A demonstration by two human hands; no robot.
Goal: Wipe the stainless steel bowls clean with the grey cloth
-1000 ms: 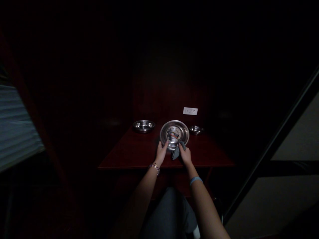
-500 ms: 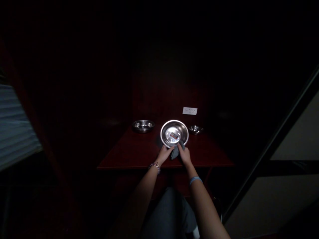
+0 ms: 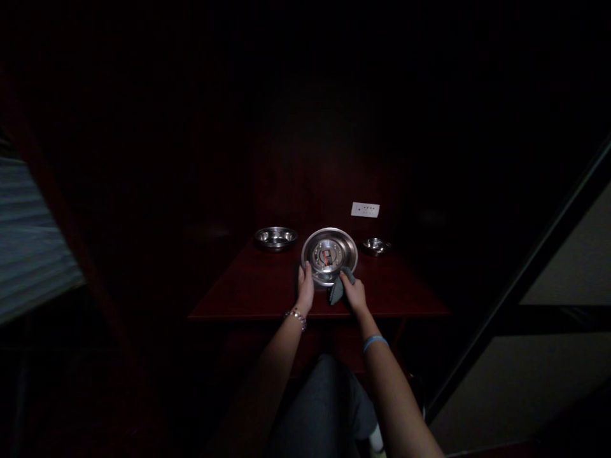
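Observation:
A round stainless steel basin [image 3: 344,245], with a dark and orange label at its centre, is held tilted toward me above the table. My left hand [image 3: 305,289] grips its lower left rim, the thumb over the edge. At the lower right rim, my right hand [image 3: 354,294] is closed on a grey cloth [image 3: 336,292] pressed against the metal; part of the cloth hangs below the rim. The fingers behind the basin are hidden.
On the dark red table [image 3: 248,296], a steel basin [image 3: 275,238] stands at the back left and a smaller steel bowl [image 3: 376,246] at the back right. A white socket panel [image 3: 365,210] is on the wall behind. The surroundings are very dark.
My left hand has shifted left and up along the basin's rim. The basin has turned, its label now more upright, and moved slightly left. My right hand keeps the cloth at the lower right rim.

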